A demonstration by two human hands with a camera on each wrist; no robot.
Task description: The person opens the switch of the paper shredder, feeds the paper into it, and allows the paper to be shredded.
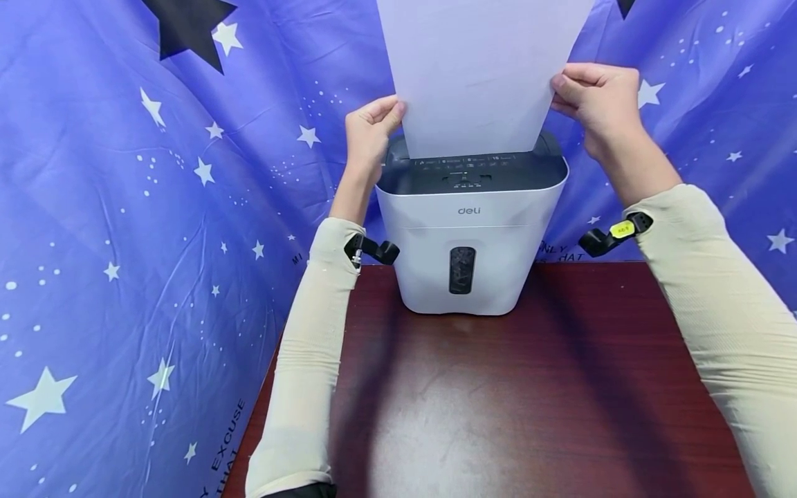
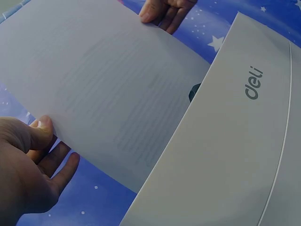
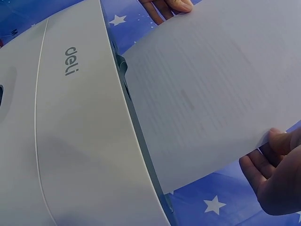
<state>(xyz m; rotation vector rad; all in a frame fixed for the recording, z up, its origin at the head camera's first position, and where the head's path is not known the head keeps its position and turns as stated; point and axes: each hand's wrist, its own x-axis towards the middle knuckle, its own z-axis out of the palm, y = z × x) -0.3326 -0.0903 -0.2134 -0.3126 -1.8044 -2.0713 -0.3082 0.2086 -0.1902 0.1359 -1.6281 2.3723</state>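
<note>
A sheet of paper (image 1: pixel 473 76) stands upright with its lower edge at the top slot of a white paper shredder (image 1: pixel 423 263) with a dark top. My left hand (image 1: pixel 372 131) pinches the sheet's left edge between thumb and fingers. On the opposite edge, slightly higher, my right hand (image 1: pixel 600 104) pinches it too. Faint printed lines show through the paper (image 2: pixel 108 89) in the left wrist view, where the left hand (image 2: pixel 35 165) is close by. Whether the lower edge is inside the slot is hard to tell.
The shredder stands at the back of a dark red wooden table (image 1: pixel 498 401). A blue curtain (image 1: pixel 156 242) with white stars hangs behind it and along the left side. A dark window (image 1: pixel 462 270) sits in the shredder's front.
</note>
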